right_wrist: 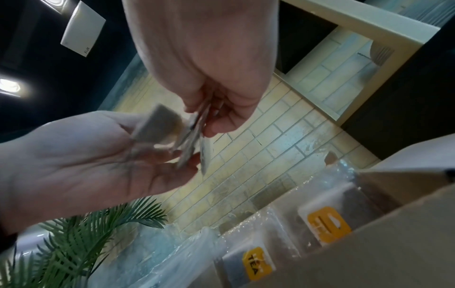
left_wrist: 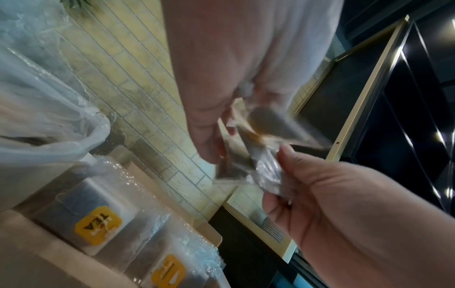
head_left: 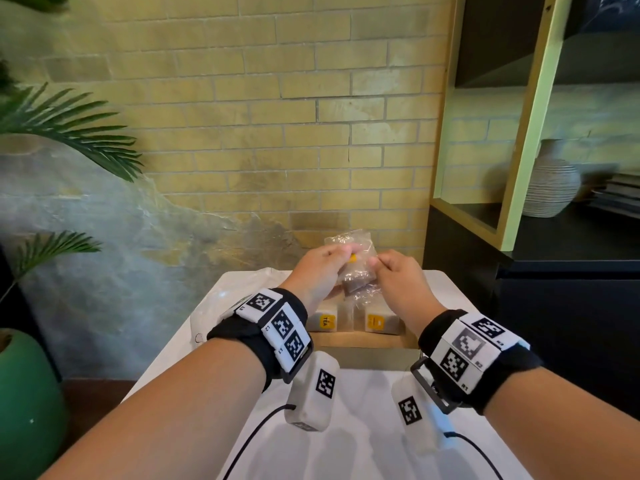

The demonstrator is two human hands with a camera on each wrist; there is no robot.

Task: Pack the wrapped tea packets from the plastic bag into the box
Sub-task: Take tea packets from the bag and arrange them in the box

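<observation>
Both hands hold one clear-wrapped tea packet (head_left: 356, 271) in the air above the cardboard box (head_left: 360, 339). My left hand (head_left: 341, 252) pinches its upper left edge, and my right hand (head_left: 375, 261) pinches the wrap on its right side. In the wrist views the packet (left_wrist: 261, 155) (right_wrist: 157, 126) is blurred between the left hand (left_wrist: 221, 144) and the right hand (right_wrist: 206, 120). Two wrapped packets with yellow labels (head_left: 327, 320) (head_left: 377, 322) stand in the box. The thin plastic bag (head_left: 214, 303) lies crumpled left of the box.
The box sits on a small white table (head_left: 363, 393) against a brick wall. A green pot (head_left: 27, 393) with a palm stands at the left. At the right is a black cabinet (head_left: 554, 289) with a shelf frame and a ribbed vase (head_left: 550, 181).
</observation>
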